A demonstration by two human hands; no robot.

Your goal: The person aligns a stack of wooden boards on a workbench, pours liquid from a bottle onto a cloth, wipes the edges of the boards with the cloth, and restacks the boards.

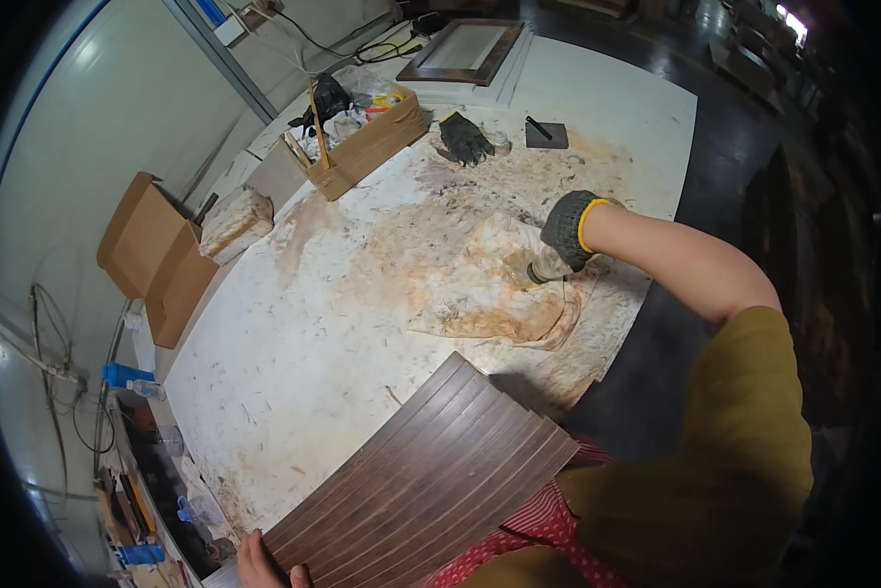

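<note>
Desk (293,392): white top, brown staining heaviest toward its right edge.

Left hand (264,563): at the near-left end, cut off by the bottom of the view. Grip narrow, fingers curled at the corner of a dark wood panel (431,470). Panel is brown with lighter stripes; lies slantwise over the desk's near edge, far corner pointing inward, right end close to the wearer's red patterned clothing.

Right hand (570,235): in a dark knitted glove with yellow cuff, arm reaching across near the desk's right edge. Grip closed round a small thing with a dark round end (536,273); kind unclear, partly hidden by the fingers. Beneath it, a crumpled, stained cloth (499,312), lying toward the right edge, beyond the panel.

Toward the far edge: loose dark glove (467,139); to its right a grey square pad (548,140) bearing a black stick-like tool (538,127). Brown-framed pane (463,52) on white sheets at the far edge. Along the left edge: filled cardboard carton (367,152), pale block (237,225), open cardboard box (156,260).
</note>
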